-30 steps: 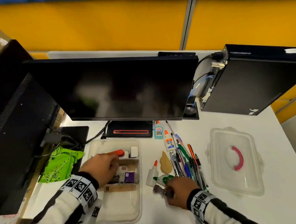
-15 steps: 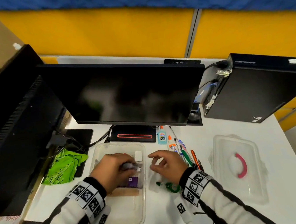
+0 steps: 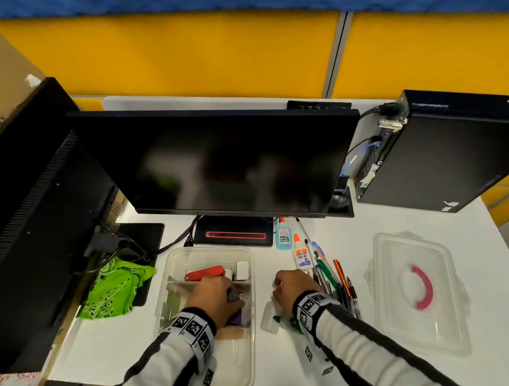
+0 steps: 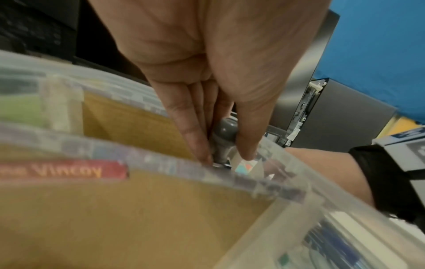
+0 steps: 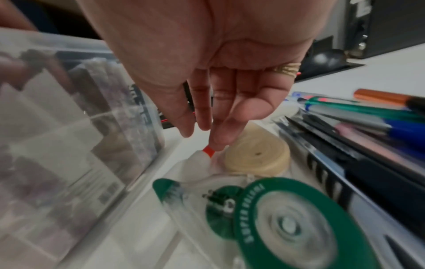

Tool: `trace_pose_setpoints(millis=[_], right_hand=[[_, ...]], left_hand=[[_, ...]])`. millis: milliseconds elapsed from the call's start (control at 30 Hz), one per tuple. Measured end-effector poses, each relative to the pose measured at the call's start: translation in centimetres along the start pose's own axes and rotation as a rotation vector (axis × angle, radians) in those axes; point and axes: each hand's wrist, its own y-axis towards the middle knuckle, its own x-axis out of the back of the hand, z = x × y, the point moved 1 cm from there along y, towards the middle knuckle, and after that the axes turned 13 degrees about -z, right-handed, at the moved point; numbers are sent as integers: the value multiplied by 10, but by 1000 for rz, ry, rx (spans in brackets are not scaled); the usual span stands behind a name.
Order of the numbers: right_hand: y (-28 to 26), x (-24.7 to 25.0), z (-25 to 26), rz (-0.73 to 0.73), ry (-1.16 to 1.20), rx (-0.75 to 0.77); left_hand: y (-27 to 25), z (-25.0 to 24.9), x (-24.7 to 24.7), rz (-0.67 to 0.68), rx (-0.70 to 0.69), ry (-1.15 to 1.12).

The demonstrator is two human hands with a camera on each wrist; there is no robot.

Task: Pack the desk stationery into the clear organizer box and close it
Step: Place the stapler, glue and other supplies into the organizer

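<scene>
The clear organizer box (image 3: pixel 172 264) stands open on the desk, with a red stapler (image 3: pixel 205 273), a white eraser (image 3: pixel 242 269) and a purple item (image 3: pixel 236 317) inside. My left hand (image 3: pixel 213 294) is down in its middle part, pinching a small grey tool (image 4: pixel 226 131) between thumb and fingers. My right hand (image 5: pixel 202 132) hovers just right of the box, straight fingertips touching the orange cap of a small white glue bottle (image 5: pixel 200 160). A beige tape roll (image 5: pixel 257 156) and a green tape dispenser (image 5: pixel 287 218) lie beside it. The box lid (image 3: pixel 418 326) rests at the right.
Several pens (image 3: pixel 330 272) and two glue bottles (image 3: pixel 302 254) lie right of my right hand. A monitor (image 3: pixel 228 164) on its base (image 3: pixel 234 234) stands behind the box. A computer tower (image 3: pixel 447 153) is at the back right and a green cloth (image 3: pixel 115 286) at the left.
The grey tool went from my right hand at the desk front to my left hand, which now holds it in the box. My right hand moved up to the small glue bottle.
</scene>
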Motion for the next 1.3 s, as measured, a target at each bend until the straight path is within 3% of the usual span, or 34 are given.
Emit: trace_pose_setpoints(millis=[133, 233, 367, 467, 567, 667, 800, 900, 1000, 1067, 1167, 1300], right_hand=[[-2, 5, -19, 21, 68, -42], [-14, 9, -31, 141, 73, 37], [-32, 2, -28, 181, -291, 296], [-42, -4, -25, 133, -372, 336], [-45, -3, -30, 129, -254, 269], [-42, 14, -30, 70, 74, 128], [-39, 46, -13, 10, 551, 86], [-33, 61, -3, 13, 705, 142], [-16, 68, -8, 3, 815, 83], [5, 67, -21, -86, 835, -33], [41, 57, -54, -276, 626, -229], [57, 46, -67, -166, 230, -236]], left_hand=[[-1, -2, -8, 28, -23, -10], [-5, -1, -12, 58, -52, -25], [-6, -1, -1, 45, -93, -60], [-7, -4, 13, 13, -136, -124], [-11, -13, 27, -11, -241, -171], [-13, -31, 34, -8, -339, -163], [-13, -50, 31, -31, -321, -199], [-10, -55, 32, -96, -287, -304], [-8, -48, 40, -165, -236, -378], [-9, -40, 47, -209, -216, -400], [-15, -24, 59, -280, -196, -417], [-26, 10, 74, -369, -132, -424]])
